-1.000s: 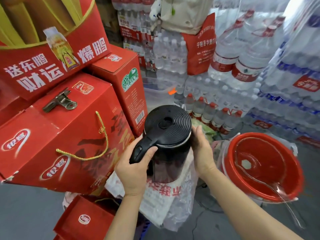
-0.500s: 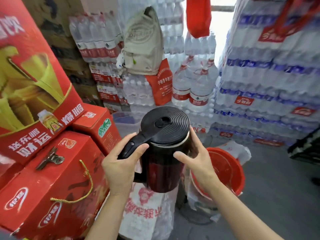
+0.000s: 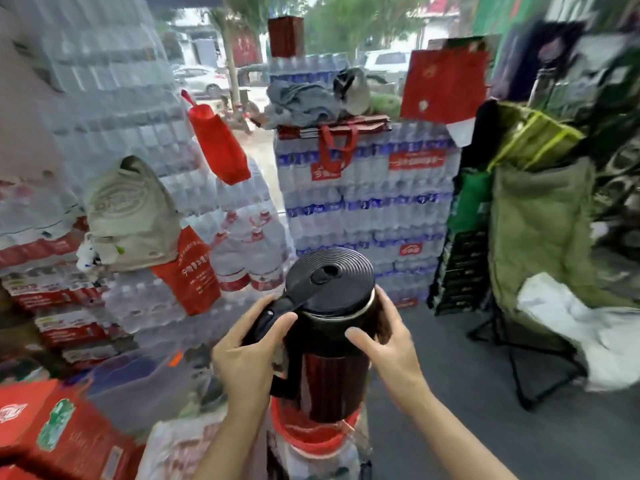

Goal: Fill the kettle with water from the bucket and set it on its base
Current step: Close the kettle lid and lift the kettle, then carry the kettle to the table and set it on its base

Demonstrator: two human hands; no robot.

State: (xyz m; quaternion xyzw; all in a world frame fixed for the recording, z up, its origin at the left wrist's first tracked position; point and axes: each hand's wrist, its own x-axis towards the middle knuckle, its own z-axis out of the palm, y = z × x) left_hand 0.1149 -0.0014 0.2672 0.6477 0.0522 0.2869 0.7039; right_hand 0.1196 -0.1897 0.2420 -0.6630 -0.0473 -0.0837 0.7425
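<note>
**Kettle lifted higher, bucket now beneath it**

We hold the kettle [image 3: 329,327] upright in the air, lid shut. Our left hand [image 3: 247,355] wraps its fingers around the handle; our right hand [image 3: 388,344] presses curled fingers against the body. Since half a second ago our view has swung up and right, so the red bucket [image 3: 311,434] now sits directly below the kettle.

The kettle [image 3: 332,327] now hangs directly above the red bucket [image 3: 311,434], previously right of the fingers. Camera view has lifted toward the street.
</note>
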